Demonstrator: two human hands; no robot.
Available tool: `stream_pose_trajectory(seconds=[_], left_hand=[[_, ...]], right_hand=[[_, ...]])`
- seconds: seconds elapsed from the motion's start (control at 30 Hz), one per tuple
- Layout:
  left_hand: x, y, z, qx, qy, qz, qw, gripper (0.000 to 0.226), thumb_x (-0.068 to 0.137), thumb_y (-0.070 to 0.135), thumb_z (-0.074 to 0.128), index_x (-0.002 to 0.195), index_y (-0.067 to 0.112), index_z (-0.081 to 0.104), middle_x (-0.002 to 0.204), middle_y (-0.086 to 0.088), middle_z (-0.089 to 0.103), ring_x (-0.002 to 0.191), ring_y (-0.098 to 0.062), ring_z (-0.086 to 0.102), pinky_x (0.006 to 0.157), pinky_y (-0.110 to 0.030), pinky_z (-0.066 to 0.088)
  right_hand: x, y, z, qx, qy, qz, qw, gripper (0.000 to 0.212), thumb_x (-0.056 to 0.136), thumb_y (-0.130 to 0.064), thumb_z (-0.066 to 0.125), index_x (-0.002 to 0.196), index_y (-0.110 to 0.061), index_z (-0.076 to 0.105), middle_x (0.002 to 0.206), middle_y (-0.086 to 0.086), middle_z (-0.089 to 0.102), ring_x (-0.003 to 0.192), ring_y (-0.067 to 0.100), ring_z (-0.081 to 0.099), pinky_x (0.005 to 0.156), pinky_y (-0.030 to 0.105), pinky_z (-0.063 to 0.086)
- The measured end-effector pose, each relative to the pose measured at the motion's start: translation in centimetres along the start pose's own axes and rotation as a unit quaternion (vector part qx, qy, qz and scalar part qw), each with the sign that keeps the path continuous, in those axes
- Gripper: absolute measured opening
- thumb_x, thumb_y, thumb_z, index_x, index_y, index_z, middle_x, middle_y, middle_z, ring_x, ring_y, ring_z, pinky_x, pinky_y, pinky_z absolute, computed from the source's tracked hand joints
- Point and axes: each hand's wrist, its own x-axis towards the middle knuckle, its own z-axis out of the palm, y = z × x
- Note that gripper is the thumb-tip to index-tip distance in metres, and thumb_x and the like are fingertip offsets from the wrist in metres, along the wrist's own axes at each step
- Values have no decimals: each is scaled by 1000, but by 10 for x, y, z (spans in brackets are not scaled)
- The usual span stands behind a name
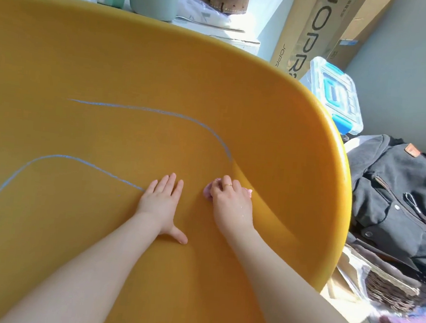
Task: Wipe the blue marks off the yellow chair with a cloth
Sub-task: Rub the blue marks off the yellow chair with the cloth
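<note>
Pressing hand: the right hand point(231, 203) bears down on a small pink cloth point(207, 192), fingers curled over it so that only pink edges show at the left of the knuckles and at the far right of the hand.
Grip on cloth: closed over the bunched cloth, holding it against the seat; a thin gold ring point(228, 185) sits on one finger.
Other hand: the left hand point(164, 203) lies flat on the chair just left of the right one, palm down, fingers spread and pointing away, thumb stuck out to the right; it holds nothing.
Chair: the yellow chair point(112, 64) fills most of the view, its curved rim sweeping from far left round to the near right.
Upper blue mark point(159, 111): a thin line running from the middle left, bending down to the right and ending just beyond the right hand, not touching it.
Lower blue mark point(79, 159): a line rising from the left edge, arching over and running right until it meets the left hand's little-finger side.
Beside the chair: a dark backpack point(395, 201) lies to the right, a clear box with blue clips point(337, 94) stands farther off, and a cardboard box point(316, 29) leans behind that.
</note>
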Motion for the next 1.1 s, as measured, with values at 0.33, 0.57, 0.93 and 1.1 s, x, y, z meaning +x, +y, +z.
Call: stream_pose_trajectory(seconds=[0.33,0.57,0.93,1.1], left_hand=[[0,-7,-9,-81,-8,25,996,122,67,61,68,149,12,-8,157,-5,-13,145,-18,-10,117,-32,-2],[16,-11,-17,7,24,11,1000,126,65,57,73,148,14,-11,151,-17,-28,143,-28,-17,116,-37,-4],[22,-17,-16,39,-10,-72,997,140,54,70,71,146,14,-19,152,-19,-24,143,-29,-15,117,-40,-4],[21,-19,-16,24,-18,-54,998,135,56,70,70,147,20,-17,155,-10,-22,144,-23,-13,117,-38,-4]], right_hand=[[90,90,-74,-156,94,-5,983,26,56,-9,81,76,-10,66,76,12,59,66,29,58,56,38,51],[83,60,-44,-59,63,55,995,18,74,-3,65,91,-5,65,90,13,59,79,30,57,74,42,46],[25,-1,8,76,-54,-5,996,14,60,-3,57,67,-14,64,71,7,55,60,29,53,57,38,47],[43,23,-16,81,-103,-42,991,18,78,0,54,83,-14,63,94,13,54,89,34,51,77,45,40]])
